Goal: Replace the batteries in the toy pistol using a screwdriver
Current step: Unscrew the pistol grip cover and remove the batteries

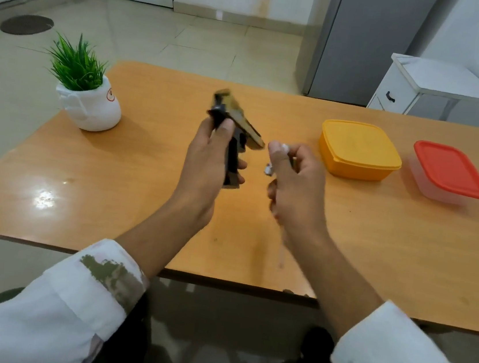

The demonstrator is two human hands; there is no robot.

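Toy pistol held up over the table, both hands busy.

Head view: the left hand (209,159) grips the toy pistol (237,117) by its dark grip, fingers wrapped round it and thumb up at the back, holding it above the middle of the wooden table (143,169) with the tan barrel slanting down to the right. Just right of it, the right hand (295,182) has its fingers curled, pinching a small pale thing (269,170) too blurred to identify. A potted plant (87,93) stands far left; a yellow box (360,149) and a red-lidded box (452,172) sit side by side, apart, on the right.
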